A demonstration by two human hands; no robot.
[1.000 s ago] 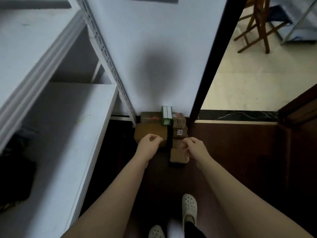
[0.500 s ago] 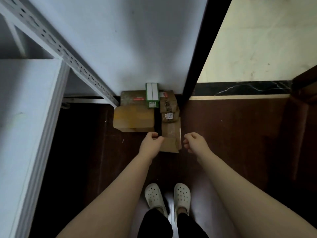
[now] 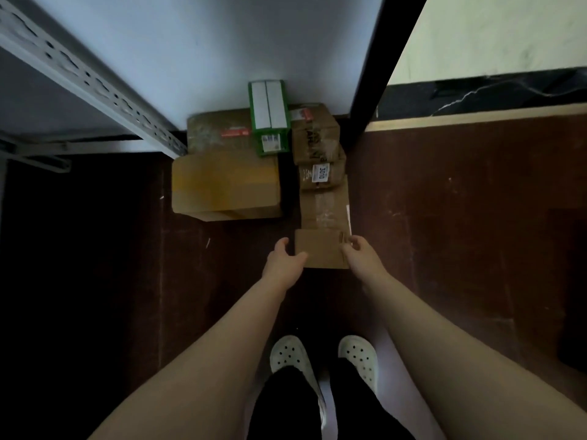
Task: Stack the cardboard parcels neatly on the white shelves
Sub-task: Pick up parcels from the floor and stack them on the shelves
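Grip closed on the nearest cardboard parcel (image 3: 319,249), low at 12 o'clock.
My left hand (image 3: 284,263) and right hand (image 3: 363,257) clasp its sides; remaining parcels (image 3: 227,185) lie beyond on the floor, none seen shelved; shelf upright (image 3: 95,81) at 10 o'clock.

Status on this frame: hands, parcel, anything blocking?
Left hand and right hand grip nearest parcel by its sides. Not yet shelved. Taped parcel close behind it.

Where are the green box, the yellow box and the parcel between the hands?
Green box (image 3: 269,104): head view, white top.
Yellow box (image 3: 225,182): head view, top face.
Parcel (image 3: 317,249): head view, top face.
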